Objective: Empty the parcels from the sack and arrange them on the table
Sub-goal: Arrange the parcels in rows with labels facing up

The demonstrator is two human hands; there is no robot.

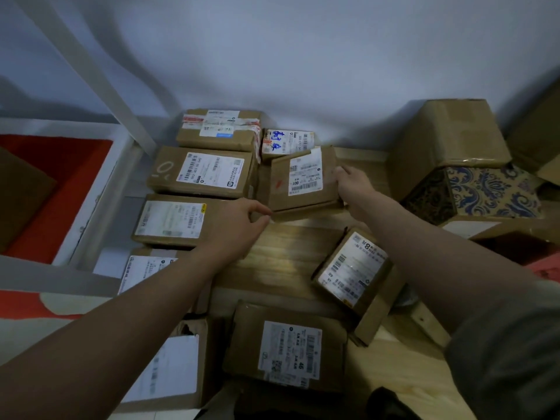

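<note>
Several brown cardboard parcels with white labels lie on a wooden table (285,262). Both hands hold one flat parcel (300,180) at the table's middle back. My left hand (239,219) pinches its near left corner, and my right hand (353,183) grips its right edge. The parcel lies slightly tilted, next to a small parcel with blue writing (286,140). A column of parcels runs down the left side, among them a parcel marked with a white zero (200,172) and another (175,219) below it. No sack is in view.
A tilted parcel (353,268) and a large parcel (288,347) lie at the near right. A big carton (448,140) and a blue patterned box (485,192) stand at the far right. A white frame (100,189) and a red surface (60,183) border the left.
</note>
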